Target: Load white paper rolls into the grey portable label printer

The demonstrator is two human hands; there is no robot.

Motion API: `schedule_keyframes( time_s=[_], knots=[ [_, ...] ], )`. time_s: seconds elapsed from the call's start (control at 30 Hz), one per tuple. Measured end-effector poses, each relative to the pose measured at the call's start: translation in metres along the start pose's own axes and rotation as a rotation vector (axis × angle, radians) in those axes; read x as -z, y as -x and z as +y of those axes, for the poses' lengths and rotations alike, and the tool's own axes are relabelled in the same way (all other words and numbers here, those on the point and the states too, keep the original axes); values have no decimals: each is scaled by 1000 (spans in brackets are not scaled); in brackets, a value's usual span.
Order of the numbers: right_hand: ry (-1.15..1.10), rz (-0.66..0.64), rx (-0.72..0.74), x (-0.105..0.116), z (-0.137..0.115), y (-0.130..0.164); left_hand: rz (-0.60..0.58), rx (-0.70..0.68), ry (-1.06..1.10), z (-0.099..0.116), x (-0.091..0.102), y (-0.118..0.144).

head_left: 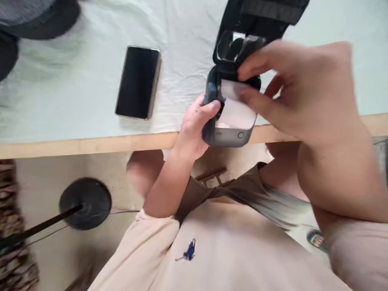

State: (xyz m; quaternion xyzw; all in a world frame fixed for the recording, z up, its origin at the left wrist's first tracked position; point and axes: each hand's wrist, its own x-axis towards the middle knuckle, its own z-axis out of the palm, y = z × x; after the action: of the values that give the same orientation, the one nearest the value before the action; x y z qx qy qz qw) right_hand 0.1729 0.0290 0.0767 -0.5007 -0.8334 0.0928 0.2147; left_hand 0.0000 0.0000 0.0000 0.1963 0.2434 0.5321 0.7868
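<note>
A small dark grey label printer (227,139), its black lid (221,46) swung up, is held near the table's front edge. My left hand (192,127) wraps round its left side, thumb on the rim. A roll of white paper (238,115) lies inside the body. Over the open compartment is my right hand (300,89), thumb and finger close together at the paper's upper right. Blur hides whether they pinch the paper or only touch it. Clear plastic shines inside the raised lid.
A dark-screened smartphone (138,83) lies left of the printer on the pale table cloth (182,48). Dark rounded objects (39,20) stand at the far left corner. A wooden edge (91,144) runs along the table's front. Below it are my legs and a black round stand base (85,203).
</note>
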Motion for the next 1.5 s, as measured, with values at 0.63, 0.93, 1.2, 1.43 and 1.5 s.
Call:
schedule_keyframes(
  time_s=[0.63,0.93,1.2,1.43,1.5],
  knots=[
    [-820,327,-464,-12,78,64,-28,-84,-67,-1,2,-6],
    [-152,279,-201,-50,84,42,10,-58,-70,1,-1,-5],
    [66,374,-346,-36,132,33,3,-68,-57,2,-1,-7],
    [-785,557,-578,-31,125,41,-13,-69,-87,1,0,-6],
    [-1091,568,-642,-20,121,49,-22,-67,-97,0,1,-6]
  ],
)
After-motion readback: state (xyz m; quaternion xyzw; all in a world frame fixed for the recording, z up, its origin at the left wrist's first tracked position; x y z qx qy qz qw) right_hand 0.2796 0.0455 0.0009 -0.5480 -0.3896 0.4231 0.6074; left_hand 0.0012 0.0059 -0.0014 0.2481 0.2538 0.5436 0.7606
